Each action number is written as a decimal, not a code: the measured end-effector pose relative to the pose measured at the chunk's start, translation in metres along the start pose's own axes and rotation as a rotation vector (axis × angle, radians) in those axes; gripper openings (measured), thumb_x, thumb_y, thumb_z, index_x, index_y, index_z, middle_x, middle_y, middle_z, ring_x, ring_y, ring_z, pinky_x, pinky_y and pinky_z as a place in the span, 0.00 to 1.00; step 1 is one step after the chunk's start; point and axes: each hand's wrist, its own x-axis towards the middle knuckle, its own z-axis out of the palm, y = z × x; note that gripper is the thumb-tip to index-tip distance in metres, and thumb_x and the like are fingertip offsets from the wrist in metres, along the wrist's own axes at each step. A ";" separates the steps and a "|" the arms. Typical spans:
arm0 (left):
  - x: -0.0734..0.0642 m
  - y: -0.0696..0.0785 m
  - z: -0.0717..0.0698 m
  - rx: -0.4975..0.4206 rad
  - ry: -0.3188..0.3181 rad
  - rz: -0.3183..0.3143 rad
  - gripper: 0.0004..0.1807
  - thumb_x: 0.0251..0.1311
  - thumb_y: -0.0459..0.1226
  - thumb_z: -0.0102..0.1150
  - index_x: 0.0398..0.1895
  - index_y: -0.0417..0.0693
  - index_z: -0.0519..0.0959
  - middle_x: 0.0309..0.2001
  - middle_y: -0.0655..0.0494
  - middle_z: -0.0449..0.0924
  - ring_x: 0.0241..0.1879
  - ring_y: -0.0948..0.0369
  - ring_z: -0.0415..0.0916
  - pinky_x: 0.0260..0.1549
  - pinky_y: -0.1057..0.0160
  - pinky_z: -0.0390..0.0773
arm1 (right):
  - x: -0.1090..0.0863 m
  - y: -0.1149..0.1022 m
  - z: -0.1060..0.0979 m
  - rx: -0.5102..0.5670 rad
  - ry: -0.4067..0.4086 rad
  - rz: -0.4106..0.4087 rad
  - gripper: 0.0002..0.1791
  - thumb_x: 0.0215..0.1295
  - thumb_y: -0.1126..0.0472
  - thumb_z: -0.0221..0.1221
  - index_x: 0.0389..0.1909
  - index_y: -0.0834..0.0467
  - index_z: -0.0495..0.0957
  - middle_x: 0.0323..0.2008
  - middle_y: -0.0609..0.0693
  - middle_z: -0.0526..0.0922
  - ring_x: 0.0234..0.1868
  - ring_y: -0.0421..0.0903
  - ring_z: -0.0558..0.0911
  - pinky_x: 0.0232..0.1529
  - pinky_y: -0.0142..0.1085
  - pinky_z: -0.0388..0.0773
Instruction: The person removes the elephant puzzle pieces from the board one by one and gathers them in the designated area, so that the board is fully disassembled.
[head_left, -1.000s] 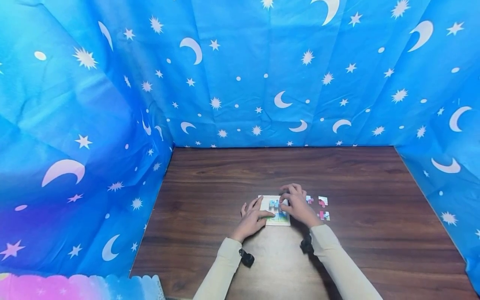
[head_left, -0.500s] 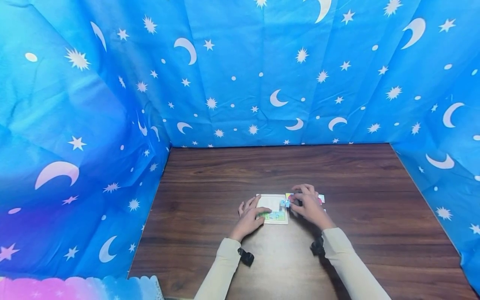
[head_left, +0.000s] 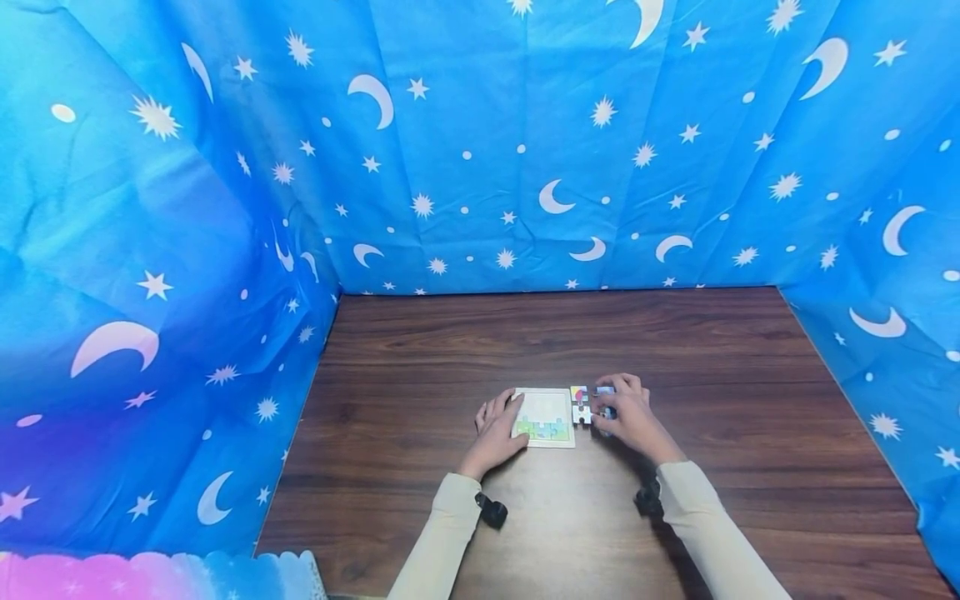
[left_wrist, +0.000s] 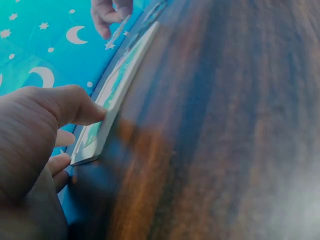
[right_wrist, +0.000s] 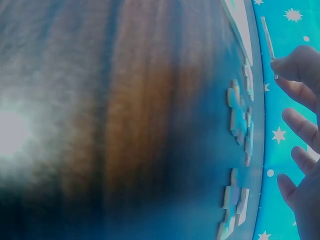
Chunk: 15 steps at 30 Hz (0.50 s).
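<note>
A shallow white puzzle tray lies on the table, with green and pale blue jigsaw pieces joined along its near side. My left hand grips the tray's left side, the thumb on its near rim and the fingers at the far left. To the right of the tray, my right hand pinches a puzzle piece between thumb and finger, raised above the tabletop. A yellow and pink piece lies beside the tray. Under my right hand are more loose pieces, partly hidden in the head view.
The dark wooden table is enclosed at the back and sides by a blue cloth with moons and stars. A pink and blue scalloped item is at the lower left. Each wrist wears a small black camera.
My right hand has moved rightward from above the tray, carrying a light blue piece out of it. The left hand's finger has drawn back from the tray's middle to its left edge.
</note>
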 end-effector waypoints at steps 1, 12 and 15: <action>0.000 0.000 0.000 0.015 -0.004 -0.001 0.42 0.56 0.40 0.58 0.77 0.43 0.61 0.76 0.42 0.54 0.74 0.46 0.51 0.68 0.35 0.43 | 0.000 0.000 0.001 0.003 0.000 0.003 0.08 0.47 0.65 0.72 0.22 0.50 0.81 0.52 0.64 0.78 0.58 0.67 0.64 0.49 0.62 0.59; 0.001 -0.002 -0.002 0.120 -0.003 -0.001 0.39 0.55 0.44 0.58 0.74 0.45 0.68 0.75 0.45 0.57 0.71 0.45 0.54 0.64 0.37 0.49 | -0.002 0.002 0.005 -0.025 -0.037 0.026 0.07 0.48 0.63 0.71 0.22 0.51 0.81 0.52 0.64 0.77 0.59 0.68 0.63 0.51 0.64 0.58; 0.000 -0.003 -0.002 0.131 -0.005 -0.006 0.39 0.57 0.45 0.57 0.74 0.46 0.68 0.76 0.46 0.56 0.71 0.44 0.53 0.64 0.36 0.48 | -0.001 0.000 0.006 -0.035 -0.049 0.044 0.07 0.49 0.64 0.72 0.22 0.51 0.82 0.53 0.63 0.77 0.59 0.68 0.63 0.52 0.65 0.58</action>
